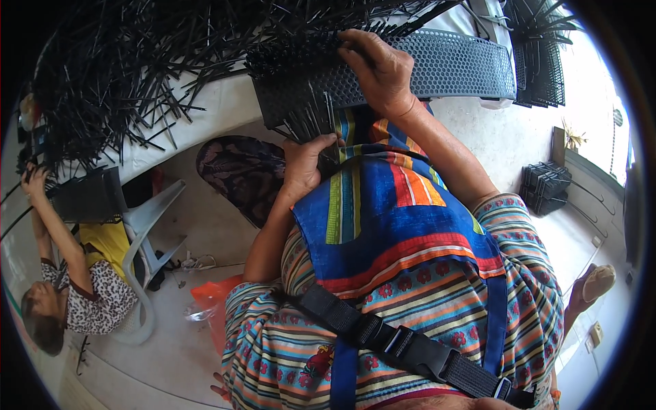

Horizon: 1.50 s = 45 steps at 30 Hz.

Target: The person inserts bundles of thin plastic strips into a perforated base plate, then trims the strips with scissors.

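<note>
A black perforated panel [273, 106] is tilted between the table edge and my lap, with many thin black plastic sticks [311, 116] poking out of it. My left hand [303, 162] grips its lower edge, thumb across the front, the other fingers mostly hidden. At the panel's upper right edge is my right hand [384, 72], its fingers curled and the thumb and forefinger near a dense row of stick ends [294, 58]. What those fingertips pinch is too small to make out. Behind my right hand lies a curved grey plate with round holes [458, 65].
Loose black sticks [123, 82] heap over the white-covered table [229, 102]. At the left a person [89, 294] sits on a pale plastic chair [147, 273], hands on another black panel [89, 198]. Black wire racks [544, 184] stand on the right floor; an orange bag [222, 307] lies left of me.
</note>
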Motion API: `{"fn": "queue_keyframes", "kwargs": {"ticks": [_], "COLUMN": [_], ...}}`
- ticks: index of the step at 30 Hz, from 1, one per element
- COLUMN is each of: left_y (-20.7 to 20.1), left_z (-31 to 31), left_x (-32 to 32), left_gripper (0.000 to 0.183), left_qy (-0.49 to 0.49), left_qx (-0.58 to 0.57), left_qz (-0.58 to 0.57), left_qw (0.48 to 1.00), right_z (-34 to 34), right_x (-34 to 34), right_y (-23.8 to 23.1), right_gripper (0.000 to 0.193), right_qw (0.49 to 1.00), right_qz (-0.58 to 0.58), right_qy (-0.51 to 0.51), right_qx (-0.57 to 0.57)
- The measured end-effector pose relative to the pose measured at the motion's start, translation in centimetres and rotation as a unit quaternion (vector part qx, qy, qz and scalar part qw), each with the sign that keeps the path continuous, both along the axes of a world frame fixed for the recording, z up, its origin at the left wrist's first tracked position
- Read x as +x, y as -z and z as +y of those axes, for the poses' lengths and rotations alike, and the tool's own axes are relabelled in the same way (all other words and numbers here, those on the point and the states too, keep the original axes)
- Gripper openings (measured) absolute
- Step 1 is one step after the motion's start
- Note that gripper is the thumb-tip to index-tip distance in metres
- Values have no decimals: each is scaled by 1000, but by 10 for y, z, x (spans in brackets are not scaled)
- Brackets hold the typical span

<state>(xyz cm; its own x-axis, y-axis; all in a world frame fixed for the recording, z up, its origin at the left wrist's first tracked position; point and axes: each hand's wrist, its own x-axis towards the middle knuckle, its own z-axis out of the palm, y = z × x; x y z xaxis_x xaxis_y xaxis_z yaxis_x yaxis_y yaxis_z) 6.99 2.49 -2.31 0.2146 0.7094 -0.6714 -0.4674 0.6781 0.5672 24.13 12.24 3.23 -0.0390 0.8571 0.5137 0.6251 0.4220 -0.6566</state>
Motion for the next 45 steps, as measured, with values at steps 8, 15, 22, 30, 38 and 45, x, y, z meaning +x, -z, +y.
{"fn": "queue_keyframes", "kwargs": {"ticks": [8, 15, 22, 30, 38, 45], "left_y": [-1, -9, -6, -13, -8, -7], "left_z": [1, 4, 3, 2, 3, 7], "left_x": [4, 6, 2, 7, -16, -12], "left_gripper": [12, 31, 26, 29, 19, 28], "left_qy": [-53, -57, -52, -70, -8, 8], "left_qx": [-6, -5, 23, 16, -96, -114], "left_qz": [-30, -33, -58, -48, -97, -121], "left_qw": [998, 998, 997, 996, 991, 986], "right_z": [-8, -4, -29, -46, -22, -5], "right_x": [-3, 5, 11, 3, 24, 24], "right_y": [0, 2, -4, 0, 5, 6], "right_gripper": [36, 56, 37, 10, 9, 13], "right_qw": [980, 941, 977, 791, 896, 981], "right_qz": [-198, -339, -170, 266, 373, 178], "right_qy": [-24, -21, -40, -53, 42, -5], "right_qx": [-23, -5, -123, -549, -238, -79]}}
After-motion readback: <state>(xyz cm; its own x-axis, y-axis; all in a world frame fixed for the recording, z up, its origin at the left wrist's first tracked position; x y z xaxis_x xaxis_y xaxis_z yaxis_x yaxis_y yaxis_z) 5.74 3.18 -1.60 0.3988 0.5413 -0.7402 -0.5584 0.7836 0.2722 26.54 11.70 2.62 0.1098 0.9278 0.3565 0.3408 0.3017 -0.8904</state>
